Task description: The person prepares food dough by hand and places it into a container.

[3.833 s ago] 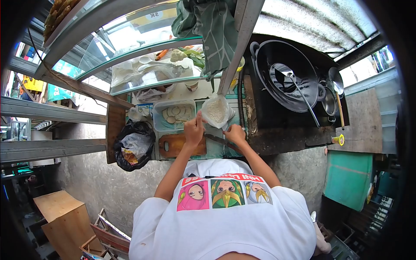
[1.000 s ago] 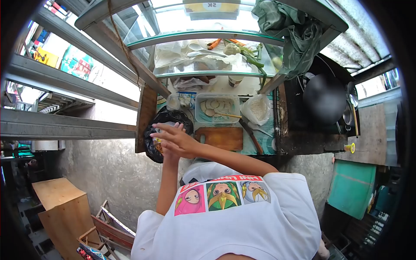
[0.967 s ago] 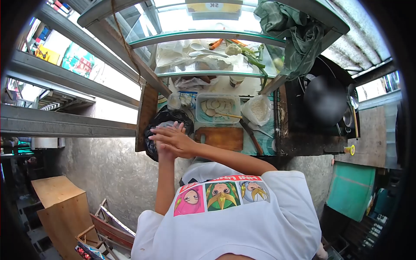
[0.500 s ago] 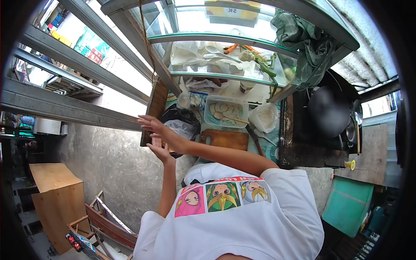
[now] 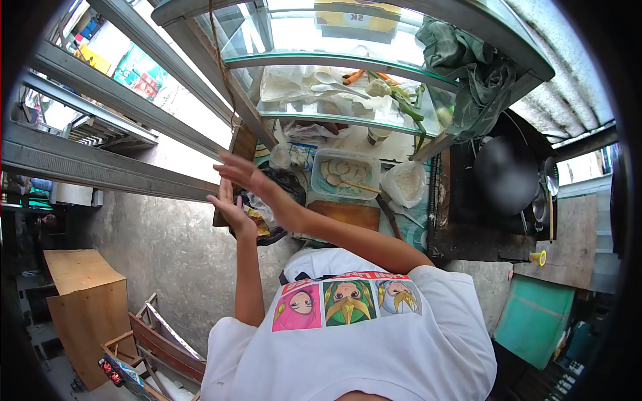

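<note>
Both hands are held out to the left of the counter, close together over a black plastic bag (image 5: 293, 184) with crumpled wrappers inside. My left hand (image 5: 233, 211) is open, palm up, fingers stretched out and holding nothing. Above and across it reaches my right hand (image 5: 262, 190), also open with its fingers straight and nothing in them. Whether the two hands touch is hard to tell. Right of the bag stand a clear plastic tub (image 5: 317, 175) with pale batter and a wooden spoon (image 5: 349, 184), a wooden cutting board (image 5: 348, 214) and a knife (image 5: 390, 217).
A plastic bag of white powder (image 5: 405, 184) lies right of the tub. A dark wok (image 5: 506, 175) sits on the stove farther right. Above the counter, a glass case (image 5: 348, 120) holds vegetables and plastic spoons. Metal bars (image 5: 107, 167) run along the left.
My left hand has moved a little up and left. My right hand has shifted slightly, and more of the black bag's contents shows below the hands. Both stay open.
</note>
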{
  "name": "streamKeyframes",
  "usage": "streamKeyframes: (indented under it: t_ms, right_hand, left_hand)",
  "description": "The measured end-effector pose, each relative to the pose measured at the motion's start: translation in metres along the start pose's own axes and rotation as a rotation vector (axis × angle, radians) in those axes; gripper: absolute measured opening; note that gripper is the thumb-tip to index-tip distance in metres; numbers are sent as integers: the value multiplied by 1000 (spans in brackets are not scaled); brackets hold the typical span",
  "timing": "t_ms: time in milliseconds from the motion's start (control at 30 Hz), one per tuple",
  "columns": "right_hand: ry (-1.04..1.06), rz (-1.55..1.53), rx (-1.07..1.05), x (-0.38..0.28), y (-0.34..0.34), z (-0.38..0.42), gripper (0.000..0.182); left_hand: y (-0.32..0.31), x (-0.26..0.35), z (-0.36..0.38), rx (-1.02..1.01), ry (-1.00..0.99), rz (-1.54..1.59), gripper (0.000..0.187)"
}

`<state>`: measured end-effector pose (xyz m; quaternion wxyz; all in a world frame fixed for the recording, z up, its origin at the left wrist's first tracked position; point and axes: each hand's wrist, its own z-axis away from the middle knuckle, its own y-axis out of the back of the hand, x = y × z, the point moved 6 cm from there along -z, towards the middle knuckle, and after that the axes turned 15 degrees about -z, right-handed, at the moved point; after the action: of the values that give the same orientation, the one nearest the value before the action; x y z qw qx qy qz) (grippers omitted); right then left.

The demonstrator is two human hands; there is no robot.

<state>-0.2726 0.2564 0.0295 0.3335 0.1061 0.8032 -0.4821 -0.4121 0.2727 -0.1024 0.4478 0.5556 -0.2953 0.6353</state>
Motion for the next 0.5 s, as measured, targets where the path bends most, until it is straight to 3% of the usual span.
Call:
streamKeyframes:
  t_ms: [33, 100, 167, 233, 267, 333, 367, 433, 500]
  right_hand:
    - [3, 0, 8, 11, 9, 5, 72]
    - [186, 1169, -337, 51, 25, 18, 68]
    - [250, 1071, -256, 62, 54, 30, 63]
    - [49, 1277, -15, 65, 90, 35, 55]
    - [44, 1275, -7, 62, 96, 43, 55]
    - [38, 887, 187, 39, 116, 54, 54]
    - [37, 889, 186, 31, 123, 57, 54]
    - [23, 1014, 462, 9, 152, 70, 51]
    - [85, 1065, 634, -15, 182, 86, 36]
  left_hand:
    - [-11, 9, 2, -147, 76, 291, 69]
    - [-40, 67, 45, -500, 395, 698, 66]
    - [-35, 76, 45, -408, 310, 534, 61]
    - [-4, 127, 58, 173, -289, 326, 57]
    - [-4, 124, 57, 169, -284, 321, 57]
    - [3, 134, 62, 395, -640, -169, 52]
    - [3, 128, 59, 396, -639, -168, 52]
    - [-9, 106, 47, 145, -451, -94, 48]
    - [-13, 89, 41, 120, -370, -65, 45]
